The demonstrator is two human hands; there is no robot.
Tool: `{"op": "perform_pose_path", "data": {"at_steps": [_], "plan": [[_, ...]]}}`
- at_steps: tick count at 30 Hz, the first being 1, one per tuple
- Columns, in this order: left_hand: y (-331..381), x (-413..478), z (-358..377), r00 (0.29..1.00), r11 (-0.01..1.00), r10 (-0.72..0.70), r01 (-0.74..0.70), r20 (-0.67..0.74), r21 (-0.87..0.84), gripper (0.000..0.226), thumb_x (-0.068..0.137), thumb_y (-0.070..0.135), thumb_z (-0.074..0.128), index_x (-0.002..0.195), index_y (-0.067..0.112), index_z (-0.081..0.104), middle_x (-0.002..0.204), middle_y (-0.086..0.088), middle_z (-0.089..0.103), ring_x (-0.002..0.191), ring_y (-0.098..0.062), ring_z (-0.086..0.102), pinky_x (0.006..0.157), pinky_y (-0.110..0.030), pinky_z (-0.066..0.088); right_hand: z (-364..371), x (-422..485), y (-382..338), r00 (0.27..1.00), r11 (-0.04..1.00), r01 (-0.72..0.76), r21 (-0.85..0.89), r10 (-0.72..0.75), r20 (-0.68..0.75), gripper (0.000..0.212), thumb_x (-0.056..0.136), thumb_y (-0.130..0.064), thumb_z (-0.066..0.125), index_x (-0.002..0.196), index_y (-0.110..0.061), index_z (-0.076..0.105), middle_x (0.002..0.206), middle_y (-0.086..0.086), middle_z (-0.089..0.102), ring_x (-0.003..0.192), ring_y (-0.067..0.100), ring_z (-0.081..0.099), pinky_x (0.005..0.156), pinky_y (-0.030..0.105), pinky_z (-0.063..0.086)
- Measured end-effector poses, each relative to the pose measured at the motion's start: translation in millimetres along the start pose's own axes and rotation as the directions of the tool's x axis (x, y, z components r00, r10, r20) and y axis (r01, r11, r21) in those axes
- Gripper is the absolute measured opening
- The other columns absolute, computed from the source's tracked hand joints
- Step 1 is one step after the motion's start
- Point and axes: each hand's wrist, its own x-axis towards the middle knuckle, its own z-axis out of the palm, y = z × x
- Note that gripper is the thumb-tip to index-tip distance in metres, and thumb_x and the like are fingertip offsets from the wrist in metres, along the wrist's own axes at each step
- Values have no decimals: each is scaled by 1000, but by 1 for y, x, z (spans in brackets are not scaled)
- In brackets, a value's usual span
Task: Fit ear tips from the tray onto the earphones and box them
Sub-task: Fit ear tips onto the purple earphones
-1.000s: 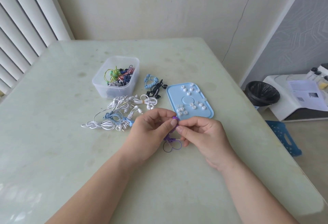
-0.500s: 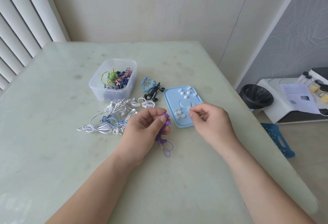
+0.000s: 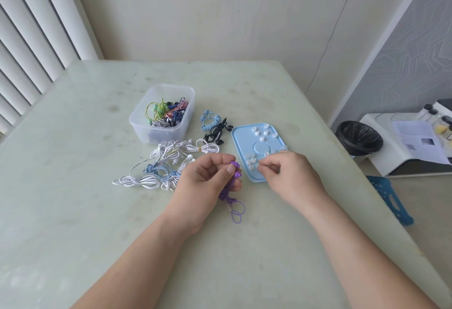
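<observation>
Since a second ago the right hand (image 3: 291, 176) has left the purple earphones (image 3: 235, 174) for the blue tray (image 3: 241, 142) at 1 o'clock. Its fingertips are bunched together over the ear tips (image 3: 252, 162) at the near end; whether they pinch one is unclear. The left hand (image 3: 205, 181) grips the earphones, cord dangling. A clear box (image 3: 146, 127) sits at 11 o'clock. The printed sheet (image 3: 415, 142) at 3 o'clock is too small to read.

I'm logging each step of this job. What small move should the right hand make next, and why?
Probably lift one ear tip off the blue tray and bring it to the purple earphones. The right hand is curled over the tray's near tips; the left hand grips the earphones, buds exposed beside the tray.
</observation>
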Motion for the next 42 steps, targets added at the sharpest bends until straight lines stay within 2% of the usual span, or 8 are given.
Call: {"op": "perform_pose_path", "data": {"at_steps": [3, 6, 9, 13, 16, 21, 26, 42], "plan": [[0, 1, 0, 1000, 1000, -2, 2, 7, 1, 11, 99, 1, 63, 108, 3, 70, 90, -13, 74, 74, -26, 69, 75, -36, 61, 0, 4, 2, 999, 995, -30, 94, 28, 19, 11, 90, -32, 72, 100, -32, 77, 74, -18, 63, 78, 8, 64, 78, 32, 56], [0, 1, 0, 1000, 1000, -6, 6, 6, -4, 11, 99, 0, 63, 107, 3, 70, 90, -13, 73, 73, -26, 68, 74, -35, 61, -1, 8, 2, 999, 1000, 9, 0, -8, 54, 14, 92, -32, 64, 83, -26, 72, 63, -4, 61, 62, 19, 57, 63, 36, 54], [0, 1, 0, 1000, 1000, -9, 9, 6, -5, 11, 99, 0, 63, 108, 2, 69, 90, -14, 73, 74, -26, 69, 75, -36, 61, -2, 10, 0, 998, 999, 11, -47, -8, 62, 15, 91, -29, 63, 80, -22, 69, 64, 0, 61, 65, 27, 58, 60, 38, 54], [0, 1, 0, 1000, 1000, -14, 14, -1, -19, 11, 99, 0, 63, 109, 2, 69, 91, -12, 74, 75, -28, 70, 79, -40, 62, -2, 9, 1, 998, 1000, -17, 18, 16, 68, 13, 88, -29, 69, 76, -28, 72, 67, -12, 67, 67, 14, 64, 65, 34, 56], [1, 1, 0, 1000, 999, -22, 22, 4, -44, 12, 100, 0, 62, 110, 1, 69, 93, -13, 75, 77, -29, 71, 83, -44, 60, -5, 2, -7, 1000, 968, -13, 251, 9, 18, 10, 87, -22, 75, 78, -26, 77, 70, -19, 71, 61, 3, 62, 62, 21, 51], [3, -1, 2, 997, 995, 22, -29, -79, -93, 12, 98, 2, 65, 109, 0, 69, 90, -14, 76, 74, -26, 72, 78, -41, 63, -3, 0, -40, 988, 623, -129, 771, 12, 155, 3, 86, -3, 78, 88, -5, 78, 76, 14, 76, 61, 20, 67, 54, 29, 52], [3, 0, -1, 994, 994, 52, -61, -94, -94, 12, 97, 2, 67, 108, 1, 70, 90, -14, 76, 71, -25, 70, 73, -37, 61, 11, -1, -45, 977, 349, -201, 915, 2, 214, 7, 79, -2, 75, 86, -2, 75, 76, 20, 73, 62, 26, 66, 54, 28, 52], [2, -1, -2, 994, 983, 88, -98, -71, -153, 10, 98, 3, 65, 107, 4, 69, 86, -13, 74, 65, -21, 67, 74, -36, 59, 25, -1, -40, 976, 329, -149, 932, -104, 193, 10, 81, -9, 72, 88, -3, 73, 85, 24, 70, 71, 31, 62, 71, 42, 48]]}}
